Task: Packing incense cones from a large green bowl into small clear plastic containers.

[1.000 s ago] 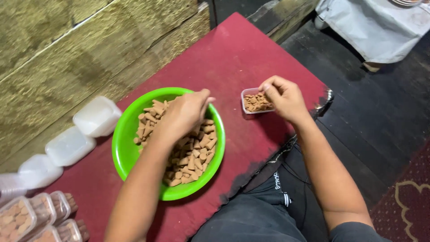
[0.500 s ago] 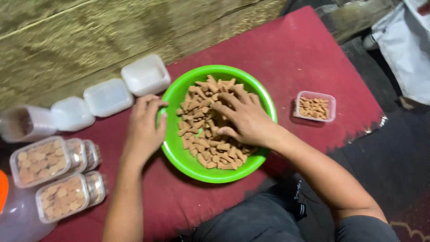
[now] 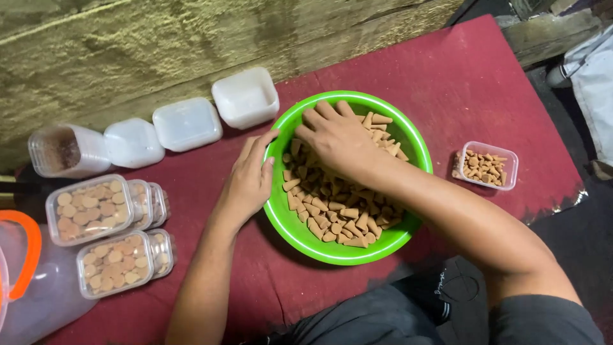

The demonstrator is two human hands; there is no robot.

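Red cloth (image 3: 447, 83) covers the surface, matte and felt-like. Green bowl (image 3: 408, 137), round glossy plastic, sits mid-cloth, filled with tan cones (image 3: 338, 214). Right hand (image 3: 338, 137) lies palm-down on the cones inside the bowl, fingers loosely spread. Left hand (image 3: 248, 182) cups the bowl's left rim. Small clear tub (image 3: 507, 167) of cones stands right of the bowl.
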